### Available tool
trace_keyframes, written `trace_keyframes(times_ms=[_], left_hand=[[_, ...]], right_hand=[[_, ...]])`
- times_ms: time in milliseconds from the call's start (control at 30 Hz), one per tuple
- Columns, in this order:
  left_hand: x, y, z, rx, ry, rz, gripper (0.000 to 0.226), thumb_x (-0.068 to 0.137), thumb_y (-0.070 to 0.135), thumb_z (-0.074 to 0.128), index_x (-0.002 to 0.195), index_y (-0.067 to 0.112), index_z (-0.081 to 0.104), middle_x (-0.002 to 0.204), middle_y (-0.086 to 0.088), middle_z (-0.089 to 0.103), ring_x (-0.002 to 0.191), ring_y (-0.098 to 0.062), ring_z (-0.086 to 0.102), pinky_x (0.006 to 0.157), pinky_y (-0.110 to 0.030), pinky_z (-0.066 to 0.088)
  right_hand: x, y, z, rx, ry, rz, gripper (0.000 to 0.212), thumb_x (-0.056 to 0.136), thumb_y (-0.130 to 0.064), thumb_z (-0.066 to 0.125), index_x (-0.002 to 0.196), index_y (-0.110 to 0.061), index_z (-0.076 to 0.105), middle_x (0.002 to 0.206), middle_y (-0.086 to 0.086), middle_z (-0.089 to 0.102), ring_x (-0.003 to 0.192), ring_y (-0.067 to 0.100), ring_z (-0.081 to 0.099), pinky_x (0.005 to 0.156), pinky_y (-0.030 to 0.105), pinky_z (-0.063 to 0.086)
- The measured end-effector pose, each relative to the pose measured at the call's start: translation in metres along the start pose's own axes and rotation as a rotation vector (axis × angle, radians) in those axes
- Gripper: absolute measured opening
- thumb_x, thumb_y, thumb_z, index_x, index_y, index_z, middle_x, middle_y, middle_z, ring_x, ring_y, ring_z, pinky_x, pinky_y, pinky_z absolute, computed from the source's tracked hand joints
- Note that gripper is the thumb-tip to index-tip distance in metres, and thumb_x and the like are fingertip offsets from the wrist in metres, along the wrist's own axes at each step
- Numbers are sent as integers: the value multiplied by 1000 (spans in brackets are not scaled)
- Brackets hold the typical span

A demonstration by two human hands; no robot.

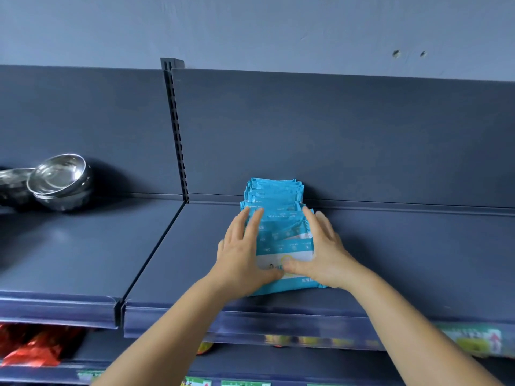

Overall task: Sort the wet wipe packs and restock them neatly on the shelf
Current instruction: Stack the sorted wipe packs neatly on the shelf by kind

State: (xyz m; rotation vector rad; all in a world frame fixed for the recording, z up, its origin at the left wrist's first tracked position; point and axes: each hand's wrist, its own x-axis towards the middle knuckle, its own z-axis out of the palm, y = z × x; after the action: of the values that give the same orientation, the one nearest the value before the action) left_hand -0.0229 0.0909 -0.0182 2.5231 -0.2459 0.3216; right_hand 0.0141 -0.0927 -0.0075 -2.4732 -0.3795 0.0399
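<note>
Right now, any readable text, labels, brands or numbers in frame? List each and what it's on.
None can be read for certain.
Wet wipe packs: white print on the blue wrappers, too small and blurred; both hands cover part of the front pack's label.
Price tags on the lower shelf edge: green and white, blurred.
Green packaging at lower right: print blurred.
Steel bowls: no marking visible.

A shop: slotted display shelving [390, 246] (price-strip edges).
</note>
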Motion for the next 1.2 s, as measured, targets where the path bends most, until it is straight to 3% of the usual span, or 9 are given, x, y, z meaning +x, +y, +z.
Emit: trace_keyframes(times_ms=[67,200,467,533,600,733,800,1000,1200], left_hand=[[1,0,-3,285,-100,58,101,74,63,64,150,33,5,157,14,-1,146,-14,-10,119,-41,3],[6,3,-8,450,-152,80,86,82,61,55,150,29,13,157,12,8,146,-15,-9,118,-46,2],[-4,21,0,554,-197,34,94,87,59,52,152,22,-5,160,7,-3,147,-17,-9,116,-46,-4],[-5,25,1,559,-196,-3,94,87,55,53,152,22,-7,160,2,-9,147,-22,-13,116,-48,-2],[-8,27,4,488,-166,-102,105,82,56,60,150,24,-13,158,-4,-16,146,-28,-16,116,-50,2],[-12,26,12,40,-72,-327,119,69,44,78,149,25,-7,139,-9,24,125,-29,39,103,-39,39],[-14,25,16,-35,-82,-327,113,73,37,77,149,25,-6,133,-6,28,117,-26,45,98,-35,43],[-17,37,14,321,14,-311,105,69,53,73,144,16,10,125,-6,31,118,-27,39,95,-42,43],[-41,67,11,425,10,-136,95,85,51,59,150,11,2,157,-11,8,144,-27,11,113,-41,23]], right_hand=[[-5,-3,-3,-136,0,-43,109,64,-60,74,147,-43,6,156,-16,-14,146,14,-4,118,40,16],[-9,-8,-5,-300,-55,-94,96,65,-65,71,143,-37,22,157,-11,-8,145,15,-7,117,39,9],[-7,-5,-4,-426,-54,-199,101,74,-72,57,151,-29,8,160,-7,0,147,14,-5,117,40,4],[-12,0,-7,-406,-69,-164,112,69,-71,62,151,-25,2,159,-3,3,147,18,-1,117,41,9],[-19,6,-12,-290,-43,-111,110,63,-64,71,147,-26,10,148,-1,26,140,22,24,110,39,29],[-29,11,-12,-118,-140,5,95,74,-52,70,146,-29,14,135,-3,50,117,23,52,94,36,46],[-28,11,-6,-129,-145,21,89,79,-52,66,148,-28,14,130,2,56,109,27,56,91,38,48],[-38,3,-7,-150,-110,42,83,79,-53,66,142,-22,22,126,3,57,107,28,57,86,38,50],[-92,-5,-26,-237,24,-71,72,85,-54,60,139,-17,29,144,3,42,129,24,42,96,37,37]])
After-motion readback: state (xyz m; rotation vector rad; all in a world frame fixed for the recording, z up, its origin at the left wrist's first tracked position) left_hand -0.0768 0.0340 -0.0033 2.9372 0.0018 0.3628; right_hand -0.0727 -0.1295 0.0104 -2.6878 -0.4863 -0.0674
